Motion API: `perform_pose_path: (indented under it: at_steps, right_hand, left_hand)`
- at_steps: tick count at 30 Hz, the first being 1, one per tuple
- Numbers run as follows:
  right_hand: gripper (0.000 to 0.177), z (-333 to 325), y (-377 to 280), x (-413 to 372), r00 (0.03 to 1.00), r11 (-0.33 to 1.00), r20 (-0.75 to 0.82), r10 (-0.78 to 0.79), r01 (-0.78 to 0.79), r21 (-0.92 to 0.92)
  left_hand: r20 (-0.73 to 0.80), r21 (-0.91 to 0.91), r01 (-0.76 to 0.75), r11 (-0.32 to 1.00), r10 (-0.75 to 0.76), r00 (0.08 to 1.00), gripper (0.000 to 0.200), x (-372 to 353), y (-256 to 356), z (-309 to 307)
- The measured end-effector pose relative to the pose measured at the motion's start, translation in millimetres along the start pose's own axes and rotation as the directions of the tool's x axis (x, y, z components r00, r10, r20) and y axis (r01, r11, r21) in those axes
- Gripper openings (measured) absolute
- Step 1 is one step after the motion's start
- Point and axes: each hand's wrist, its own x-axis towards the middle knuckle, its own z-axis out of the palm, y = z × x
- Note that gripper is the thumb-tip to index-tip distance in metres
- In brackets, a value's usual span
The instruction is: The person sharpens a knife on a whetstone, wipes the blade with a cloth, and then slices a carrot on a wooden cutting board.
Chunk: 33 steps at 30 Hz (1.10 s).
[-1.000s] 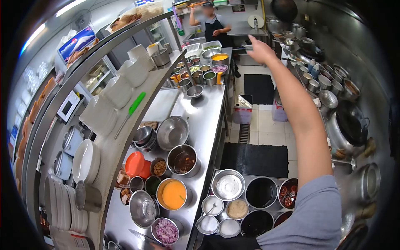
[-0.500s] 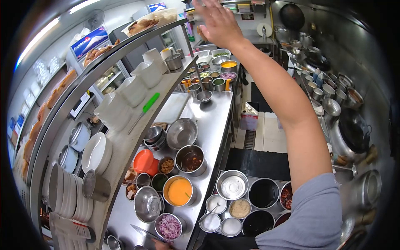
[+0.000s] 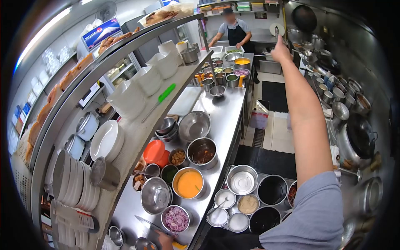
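Right hand (image 3: pixel 282 51) raised far forward, apparently empty, curl unclear; left hand (image 3: pixel 165 240) at bottom edge, grip not discernible, beside knife (image 3: pixel 144 223) and onion bowl (image 3: pixel 176 218); judgement: steady left hand, watch knife edge.

right hand (image 3: pixel 281 51) raised, arm outstretched over aisle | left hand (image 3: pixel 165 241) low, just beside onion bowl (image 3: pixel 176 218)

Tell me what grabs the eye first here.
The right hand stands out first, at the end of a bare arm stretched up the right side toward the far end of the kitchen. Left of it runs a steel counter crowded with bowls, and the orange sauce bowl is the brightest. On the shelf above, a green-handled knife lies beside stacked white dishes.
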Motion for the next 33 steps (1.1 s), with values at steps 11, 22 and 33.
perform_pose_path:
  at_steps: [11, 22, 33]
  right_hand:
    - [0.073, -49.9, 39.9, 6.0, 1.000, 0.998, 0.010, -0.001, 0.001, -0.070]
    - [0.065, -38.3, 29.7, -26.7, 0.998, 0.993, 0.026, -0.063, 0.065, -0.101]
    - [0.047, -24.1, 50.9, -45.9, 0.995, 0.997, -0.058, -0.075, 0.073, -0.034]
  left_hand:
    - [0.014, 0.033, -0.080, 0.996, 0.080, 0.997, 0.160, 4.3, 1.6, -6.2]
    - [0.040, 0.042, -0.054, 0.998, 0.052, 0.998, 0.158, 5.8, 4.6, -6.9]
    - [0.106, 0.082, -0.023, 0.996, 0.015, 0.994, 0.160, 8.7, 9.9, -15.1]
